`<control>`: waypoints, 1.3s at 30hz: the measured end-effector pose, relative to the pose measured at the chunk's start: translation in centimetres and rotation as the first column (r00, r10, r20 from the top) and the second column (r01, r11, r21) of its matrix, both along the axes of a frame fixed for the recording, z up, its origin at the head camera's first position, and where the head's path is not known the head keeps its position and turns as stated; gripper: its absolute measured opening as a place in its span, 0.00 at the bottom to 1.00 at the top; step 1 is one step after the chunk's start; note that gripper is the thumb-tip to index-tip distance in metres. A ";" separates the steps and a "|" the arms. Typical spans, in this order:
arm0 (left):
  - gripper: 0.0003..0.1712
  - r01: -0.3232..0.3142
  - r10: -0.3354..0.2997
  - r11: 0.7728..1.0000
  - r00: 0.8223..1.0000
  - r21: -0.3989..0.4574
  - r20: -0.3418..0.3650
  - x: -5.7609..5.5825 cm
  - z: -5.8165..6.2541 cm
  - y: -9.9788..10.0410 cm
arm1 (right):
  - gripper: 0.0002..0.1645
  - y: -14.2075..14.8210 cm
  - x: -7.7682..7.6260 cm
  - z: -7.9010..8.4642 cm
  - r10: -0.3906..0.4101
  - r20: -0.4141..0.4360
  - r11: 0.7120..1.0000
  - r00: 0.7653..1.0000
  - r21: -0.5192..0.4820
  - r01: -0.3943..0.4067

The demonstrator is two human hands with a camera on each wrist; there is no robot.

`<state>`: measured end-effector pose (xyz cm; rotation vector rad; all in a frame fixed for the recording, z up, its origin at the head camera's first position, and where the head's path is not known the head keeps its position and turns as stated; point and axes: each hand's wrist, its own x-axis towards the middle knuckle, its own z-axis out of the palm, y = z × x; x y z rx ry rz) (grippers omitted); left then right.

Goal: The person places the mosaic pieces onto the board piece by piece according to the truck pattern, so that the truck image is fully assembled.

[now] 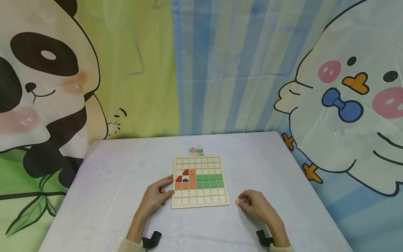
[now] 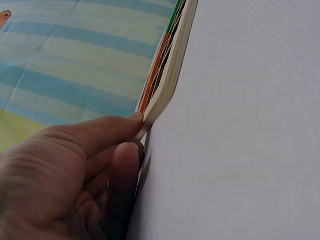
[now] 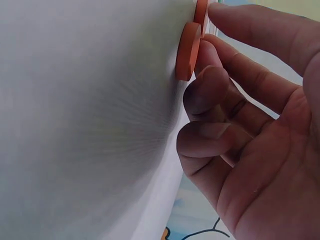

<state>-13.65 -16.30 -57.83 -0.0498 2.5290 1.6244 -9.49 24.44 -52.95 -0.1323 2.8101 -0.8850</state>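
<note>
A pale wooden grid board (image 1: 199, 199) lies flat on the table, with green, orange, red and blue-and-white pieces filling some of its squares. At its left edge, my left hand (image 1: 155, 196) holds the rim between thumb and fingers; the left wrist view shows the thumb tip at the board's edge (image 2: 162, 100). Right of the board, my right hand (image 1: 256, 204) is low over the table and pinches a small orange piece (image 1: 238, 202). In the right wrist view, an orange piece with a rounded edge (image 3: 188, 52) touches the fingertips, and a second orange piece (image 3: 201, 17) is by the thumb.
Behind the board lies a small picture card (image 1: 196, 149) with a similar coloured pattern on a grid. A white cloth covers the table (image 1: 126, 168). Printed curtains hang beyond its back and side edges. A black wrist mount (image 1: 152, 239) sits at each wrist.
</note>
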 end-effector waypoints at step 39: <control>0.33 -0.009 0.009 1.000 1.000 -0.013 0.003 0.0 0.0 0.0 | 0.07 0.2 0.2 -0.2 0.107 -0.039 0.994 0.993 -0.005 -0.108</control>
